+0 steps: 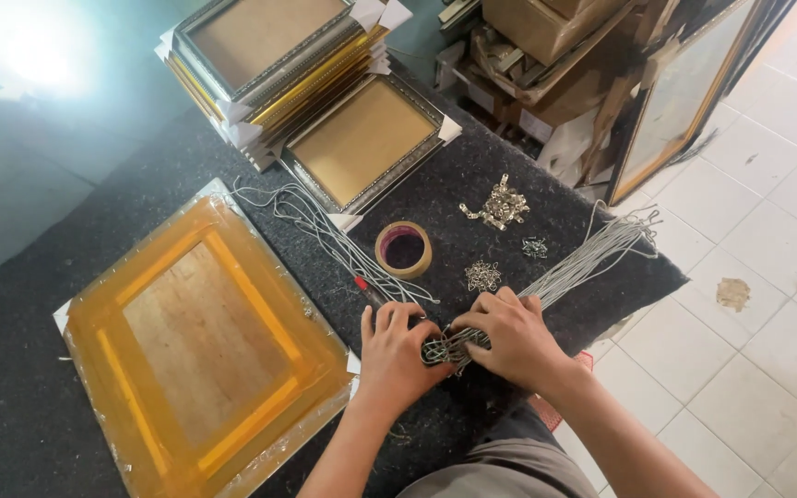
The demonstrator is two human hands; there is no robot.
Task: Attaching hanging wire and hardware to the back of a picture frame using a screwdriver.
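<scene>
- A work table (pixel 66 304) covered in dark grey felt-like cloth fills most of the view, beside a white tiled floor (pixel 767 277).
- A large picture frame wrapped in amber plastic film (pixel 200 346) lies flat at the left.
- A stack of gold and silver picture frames (pixel 274 55) sits at the far edge, with a single gold frame (pixel 366 138) just beside it.
- A roll of brown tape (pixel 404 249) lies near the middle.
- Loose grey cords (pixel 325 231) trail between the wrapped frame and the tape.
- A bundle of grey cords (pixel 592 258) stretches to the right edge.
- Three small heaps of metal hanger clips (pixel 500 205) lie beyond the tape.
</scene>
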